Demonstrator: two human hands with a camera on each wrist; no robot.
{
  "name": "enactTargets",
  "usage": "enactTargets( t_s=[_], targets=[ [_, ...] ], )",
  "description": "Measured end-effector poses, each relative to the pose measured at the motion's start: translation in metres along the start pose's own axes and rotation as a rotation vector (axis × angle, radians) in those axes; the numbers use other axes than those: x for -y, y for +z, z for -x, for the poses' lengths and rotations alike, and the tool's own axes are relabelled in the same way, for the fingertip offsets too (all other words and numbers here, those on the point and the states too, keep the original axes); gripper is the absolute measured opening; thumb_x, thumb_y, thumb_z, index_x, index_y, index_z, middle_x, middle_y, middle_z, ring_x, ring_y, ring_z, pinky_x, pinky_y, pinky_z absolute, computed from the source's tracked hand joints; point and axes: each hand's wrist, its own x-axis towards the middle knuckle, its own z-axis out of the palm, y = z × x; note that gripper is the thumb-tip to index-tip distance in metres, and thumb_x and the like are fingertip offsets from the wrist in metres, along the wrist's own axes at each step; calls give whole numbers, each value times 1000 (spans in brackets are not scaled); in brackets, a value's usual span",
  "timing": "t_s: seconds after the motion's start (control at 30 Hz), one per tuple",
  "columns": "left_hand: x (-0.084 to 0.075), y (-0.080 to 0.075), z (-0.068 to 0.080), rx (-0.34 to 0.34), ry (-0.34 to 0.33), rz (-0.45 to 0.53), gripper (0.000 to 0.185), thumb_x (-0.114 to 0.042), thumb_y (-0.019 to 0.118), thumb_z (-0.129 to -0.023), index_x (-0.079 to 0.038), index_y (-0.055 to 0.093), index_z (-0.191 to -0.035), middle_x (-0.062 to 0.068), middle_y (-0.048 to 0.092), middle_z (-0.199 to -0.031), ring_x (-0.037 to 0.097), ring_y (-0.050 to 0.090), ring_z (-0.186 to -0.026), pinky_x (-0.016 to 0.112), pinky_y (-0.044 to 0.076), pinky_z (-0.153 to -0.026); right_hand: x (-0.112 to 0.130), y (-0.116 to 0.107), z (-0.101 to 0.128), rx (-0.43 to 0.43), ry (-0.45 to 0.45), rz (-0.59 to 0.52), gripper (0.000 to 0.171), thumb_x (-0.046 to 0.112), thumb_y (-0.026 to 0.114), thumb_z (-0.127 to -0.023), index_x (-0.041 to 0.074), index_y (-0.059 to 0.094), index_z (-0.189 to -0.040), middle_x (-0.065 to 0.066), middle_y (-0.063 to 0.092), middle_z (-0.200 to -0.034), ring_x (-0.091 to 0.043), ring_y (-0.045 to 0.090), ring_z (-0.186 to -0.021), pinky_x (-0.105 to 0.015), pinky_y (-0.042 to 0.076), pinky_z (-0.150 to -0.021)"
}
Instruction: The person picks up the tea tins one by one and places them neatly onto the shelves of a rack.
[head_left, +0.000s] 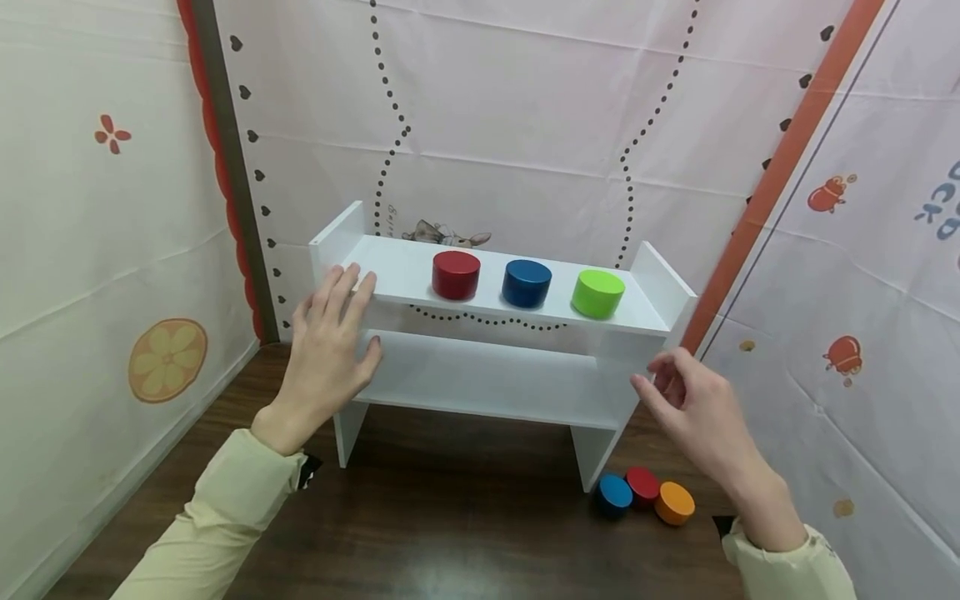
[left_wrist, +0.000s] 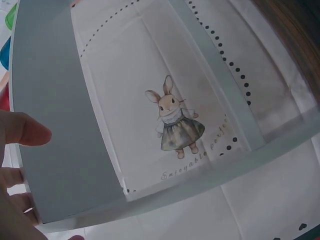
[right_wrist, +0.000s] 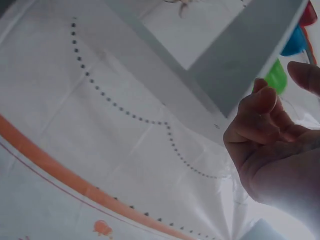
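Note:
A white two-tier shelf stands in front of me. Along its top board sit a dark red cylinder block, a blue cylinder block and a lime green cylinder block, spaced apart in a row. My left hand is at the shelf's left end with fingers spread, holding nothing; whether it touches the board I cannot tell. Just outside the right end is my right hand, its fingers loosely bent around nothing. The right wrist view shows that hand below the green block.
By the shelf's right leg, a blue block, a red block and an orange block lie close together on the dark wooden floor. Printed white cloth hangs behind the shelf and along both sides.

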Motion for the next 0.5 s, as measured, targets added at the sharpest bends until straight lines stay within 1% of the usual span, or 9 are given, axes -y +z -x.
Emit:
enactTargets(
  t_s=[0.13,0.23,0.33,0.4,0.43,0.5],
  targets=[
    [1,-1,9,-32,26,33,80,-12,68,-76,-10,35,-148,15,27,-157,33,21,-147,69,23,-104,-14,15,17,65,21,-1,8,17,71,-87,12,65,-89,4,55,-68,-5,44,-60,-18,41,-52],
    [-1,1,20,-85,46,67,80,-10,67,-75,-9,36,-148,15,26,-158,34,20,-147,69,20,-106,-26,28,31,152,85,-7,7,20,69,-88,13,67,-88,6,57,-67,-2,45,-59,-19,42,-51],
    [-3,5,33,-163,50,99,76,-9,64,-75,-7,40,-146,17,30,-156,36,25,-145,70,18,-106,-39,41,44,265,177,-2,13,27,67,-90,14,68,-91,7,61,-69,-1,49,-60,-20,43,-52],
    [-4,10,42,-197,46,110,70,-10,61,-75,-4,44,-143,18,36,-153,37,29,-143,71,18,-105,-48,50,53,350,253,-1,18,31,66,-90,14,68,-95,7,64,-74,-2,53,-63,-21,44,-54],
    [-4,12,47,-201,40,114,68,-10,60,-75,-3,45,-141,19,39,-150,37,32,-141,71,18,-104,-52,55,58,394,291,-2,21,33,66,-89,13,68,-97,6,65,-76,-3,54,-65,-22,44,-55],
    [-3,18,55,-171,28,109,64,-10,60,-76,-2,48,-139,19,45,-145,37,38,-137,72,19,-103,-61,64,68,471,366,-7,31,36,67,-88,9,67,-102,4,66,-79,-6,57,-67,-25,46,-55]
  ],
)
